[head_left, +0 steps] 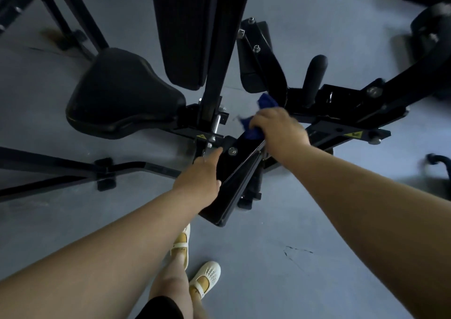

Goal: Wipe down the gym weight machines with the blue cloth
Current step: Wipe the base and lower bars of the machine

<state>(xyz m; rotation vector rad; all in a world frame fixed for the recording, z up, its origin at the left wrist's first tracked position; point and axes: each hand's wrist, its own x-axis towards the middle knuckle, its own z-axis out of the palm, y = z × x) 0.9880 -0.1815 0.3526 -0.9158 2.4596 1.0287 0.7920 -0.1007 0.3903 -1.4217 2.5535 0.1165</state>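
A black weight machine fills the middle of the head view, with a padded seat [122, 94], an upright back pad [185, 30] and a glossy black arm plate [234, 172] slanting toward me. My right hand [278, 128] is closed on the blue cloth [258, 116] and presses it against the upper end of that plate. Part of the cloth sticks out above my knuckles. My left hand [200, 177] grips the plate's left edge, its index finger stretched toward a silver bolt [232, 150].
A foam roller handle [314, 79] and black frame bars [380, 94] spread to the right. Floor bars [73, 169] run off to the left. The floor is grey. My feet in white shoes [207, 279] stand just below the plate. More dark equipment sits at the right edge.
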